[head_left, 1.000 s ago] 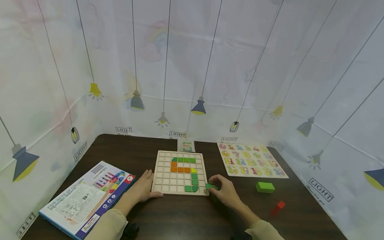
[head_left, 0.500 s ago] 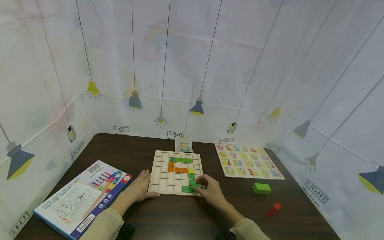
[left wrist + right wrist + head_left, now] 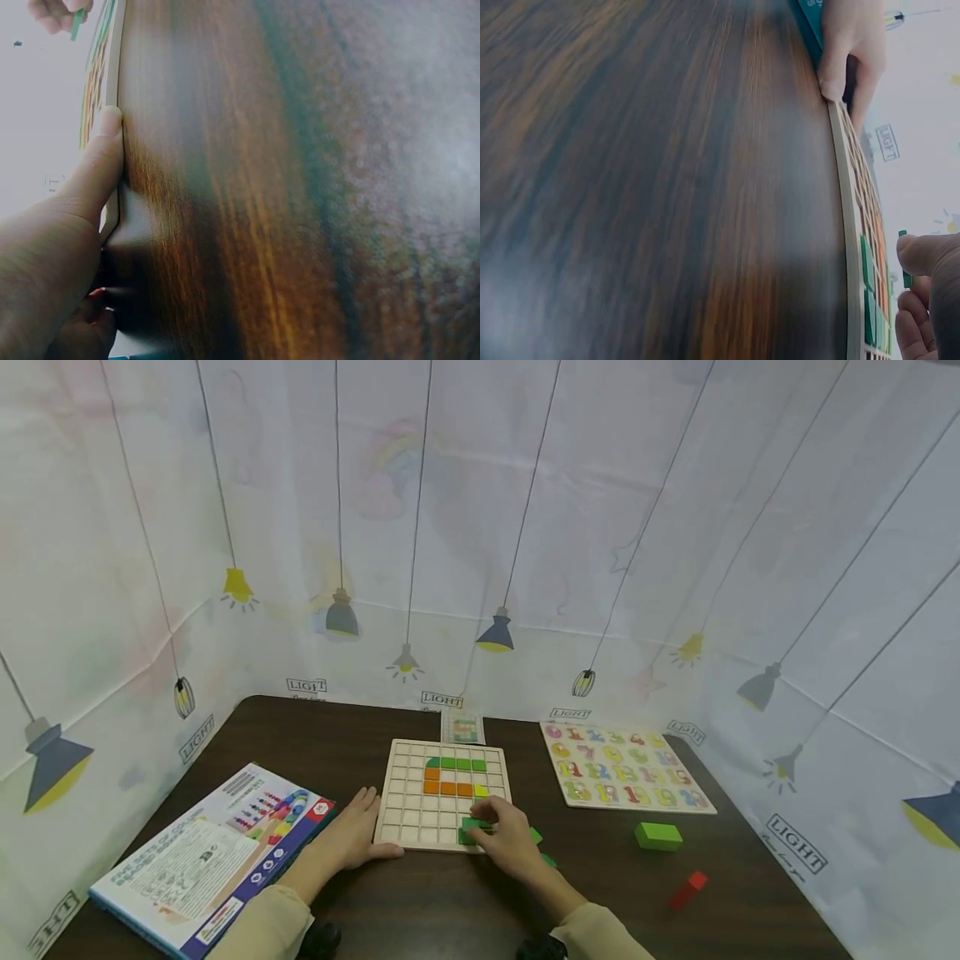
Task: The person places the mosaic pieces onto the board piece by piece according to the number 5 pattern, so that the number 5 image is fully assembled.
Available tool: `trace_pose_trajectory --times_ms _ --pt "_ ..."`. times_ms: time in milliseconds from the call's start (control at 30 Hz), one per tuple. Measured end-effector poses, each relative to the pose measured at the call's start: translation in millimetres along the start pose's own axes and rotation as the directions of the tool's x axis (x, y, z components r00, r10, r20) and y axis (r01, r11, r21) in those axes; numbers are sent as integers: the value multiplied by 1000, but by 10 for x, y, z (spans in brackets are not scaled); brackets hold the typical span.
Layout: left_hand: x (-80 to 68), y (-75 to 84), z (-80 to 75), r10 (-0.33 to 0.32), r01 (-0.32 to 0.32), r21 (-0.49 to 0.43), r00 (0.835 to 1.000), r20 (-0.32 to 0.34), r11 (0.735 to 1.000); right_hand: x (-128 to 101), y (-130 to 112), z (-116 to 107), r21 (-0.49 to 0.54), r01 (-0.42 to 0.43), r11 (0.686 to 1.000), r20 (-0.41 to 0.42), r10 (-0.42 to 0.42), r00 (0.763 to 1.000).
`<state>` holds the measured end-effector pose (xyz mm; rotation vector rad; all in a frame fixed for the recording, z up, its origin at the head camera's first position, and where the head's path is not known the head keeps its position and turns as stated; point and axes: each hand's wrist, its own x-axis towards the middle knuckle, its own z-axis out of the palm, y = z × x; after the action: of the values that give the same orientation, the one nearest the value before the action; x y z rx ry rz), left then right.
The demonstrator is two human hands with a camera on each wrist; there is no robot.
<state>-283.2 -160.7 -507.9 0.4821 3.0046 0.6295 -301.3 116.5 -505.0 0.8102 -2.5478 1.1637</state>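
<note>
One green tile (image 3: 472, 823) sits pinched in the right grip (image 3: 508, 841), over the wooden board (image 3: 408, 793).

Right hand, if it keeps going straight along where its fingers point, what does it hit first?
Likely the yellow tile on the wooden grid board, just beyond the right hand and its pinched green piece; depth is unclear.

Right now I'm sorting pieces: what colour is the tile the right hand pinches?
Green: the tile in the right hand, best in the head view.
</note>
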Motion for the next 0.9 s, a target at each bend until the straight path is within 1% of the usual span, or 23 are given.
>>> trace_pose_trajectory --times_ms 167,333,467,633,767,900 --pt "9 14 -11 9 -9 26 1000 -3 1000 44 -48 88 -10 12 1000 0 -12 1000" --pt "13 18 -7 9 -9 21 1000 -5 1000 66 -76 183 -22 29 999 5 -29 1000" --pt "13 14 1 12 -12 26 1000 -8 1000 82 -79 239 -10 29 1000 11 -28 1000" --pt "13 9 -1 8 -8 39 1000 -4 999 91 -69 277 -45 52 998 21 -51 998" --pt "20 -6 -1 5 -4 37 1000 -5 999 94 -81 287 -75 85 994 39 -82 996" --pt "22 -17 3 -2 2 32 1000 -4 999 101 -102 289 -96 98 991 60 -93 994"
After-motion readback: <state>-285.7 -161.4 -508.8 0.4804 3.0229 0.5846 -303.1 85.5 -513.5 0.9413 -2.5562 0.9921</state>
